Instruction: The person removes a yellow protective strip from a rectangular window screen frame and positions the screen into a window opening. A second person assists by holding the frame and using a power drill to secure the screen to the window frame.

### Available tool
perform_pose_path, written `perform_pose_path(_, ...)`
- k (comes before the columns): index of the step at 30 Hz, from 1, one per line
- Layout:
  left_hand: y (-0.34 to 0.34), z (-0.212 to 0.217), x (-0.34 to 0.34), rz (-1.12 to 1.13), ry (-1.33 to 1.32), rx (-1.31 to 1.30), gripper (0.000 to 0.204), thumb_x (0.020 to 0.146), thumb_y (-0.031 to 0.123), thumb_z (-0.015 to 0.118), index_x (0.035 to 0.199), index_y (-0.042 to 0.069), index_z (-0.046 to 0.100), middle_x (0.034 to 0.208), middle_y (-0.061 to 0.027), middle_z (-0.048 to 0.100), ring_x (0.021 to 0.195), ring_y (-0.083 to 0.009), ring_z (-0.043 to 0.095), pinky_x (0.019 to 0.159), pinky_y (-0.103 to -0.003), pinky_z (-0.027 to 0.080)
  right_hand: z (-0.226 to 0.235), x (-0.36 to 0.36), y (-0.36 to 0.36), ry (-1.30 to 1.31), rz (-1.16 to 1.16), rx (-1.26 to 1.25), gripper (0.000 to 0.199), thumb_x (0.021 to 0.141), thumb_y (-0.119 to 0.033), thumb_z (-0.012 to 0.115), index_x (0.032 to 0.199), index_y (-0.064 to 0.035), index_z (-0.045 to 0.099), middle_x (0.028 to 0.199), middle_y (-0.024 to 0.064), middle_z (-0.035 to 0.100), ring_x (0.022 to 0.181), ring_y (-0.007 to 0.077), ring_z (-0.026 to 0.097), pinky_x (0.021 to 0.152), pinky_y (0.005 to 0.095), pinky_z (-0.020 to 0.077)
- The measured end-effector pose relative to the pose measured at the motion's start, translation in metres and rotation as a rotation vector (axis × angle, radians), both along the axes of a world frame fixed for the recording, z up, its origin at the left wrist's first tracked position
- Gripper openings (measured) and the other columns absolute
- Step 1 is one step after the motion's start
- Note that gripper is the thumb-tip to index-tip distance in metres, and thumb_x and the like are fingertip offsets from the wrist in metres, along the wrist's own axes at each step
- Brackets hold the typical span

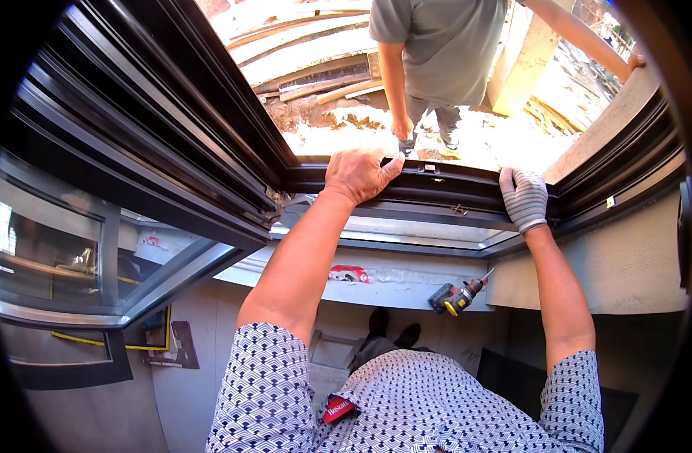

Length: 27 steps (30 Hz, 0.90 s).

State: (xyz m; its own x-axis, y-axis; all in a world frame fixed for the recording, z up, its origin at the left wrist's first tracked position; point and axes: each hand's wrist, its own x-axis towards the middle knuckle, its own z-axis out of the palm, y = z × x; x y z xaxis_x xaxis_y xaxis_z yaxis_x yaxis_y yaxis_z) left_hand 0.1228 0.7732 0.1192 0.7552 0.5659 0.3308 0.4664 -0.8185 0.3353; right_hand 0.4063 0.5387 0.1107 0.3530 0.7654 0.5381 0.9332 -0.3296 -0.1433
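In front of me runs the dark bottom rail of a window frame (467, 181). My left hand (357, 175) is bare and closed over the rail near its left corner. Its thumb lies along the rail to the right, and its other fingertips are hidden. My right hand (525, 198), in a striped grey-and-white glove, is hooked over the same rail near the right corner. Small metal fittings (430, 167) sit on the rail between the hands. Below it, a cordless drill (458, 296) with a long bit lies on the inner ledge, touched by neither hand.
An opened dark window sash (176, 283) stands at the left. Beyond the opening a person in a grey shirt (450, 53) has one hand on the frame's outer right side. Wooden boards (308, 57) are piled outside. A red-and-white patch (349, 274) marks the inner ledge (399, 291).
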Motion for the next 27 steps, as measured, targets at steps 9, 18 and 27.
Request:
perform_pose_path(9,-0.005,0.015,0.002,0.039,0.137,-0.049,0.059,0.1,0.065,0.051,0.101,0.013,0.08,0.091,-0.0172,0.076,0.091,-0.0374,0.073,0.084,-0.049,0.056,-0.006,0.004,-0.001,0.024,-0.045,-0.017,0.034,0.1,-0.031,0.058,0.083,-0.0054,0.074,0.079,0.0215,0.07,0.079,0.0411,0.068,0.079,0.0509,0.053)
perform_pose_path(18,-0.008,0.011,0.003,0.018,0.041,0.069,0.056,0.098,0.058,0.06,0.078,0.007,0.072,0.079,-0.0189,0.072,0.08,-0.0407,0.07,0.074,-0.051,0.054,0.025,-0.008,0.005,0.225,-0.137,-0.224,0.05,0.102,-0.044,0.054,0.082,-0.0032,0.075,0.076,0.0232,0.07,0.074,0.042,0.07,0.076,0.0493,0.0559)
perform_pose_path(27,0.005,-0.01,0.007,-0.003,0.011,0.126,0.058,0.101,0.06,0.059,0.077,0.008,0.068,0.074,-0.0177,0.067,0.074,-0.0409,0.066,0.068,-0.051,0.05,0.034,0.002,0.015,0.352,-0.14,-0.503,0.076,0.109,-0.056,0.024,0.1,-0.0056,0.081,0.093,0.0211,0.077,0.095,0.0385,0.073,0.096,0.047,0.0531)
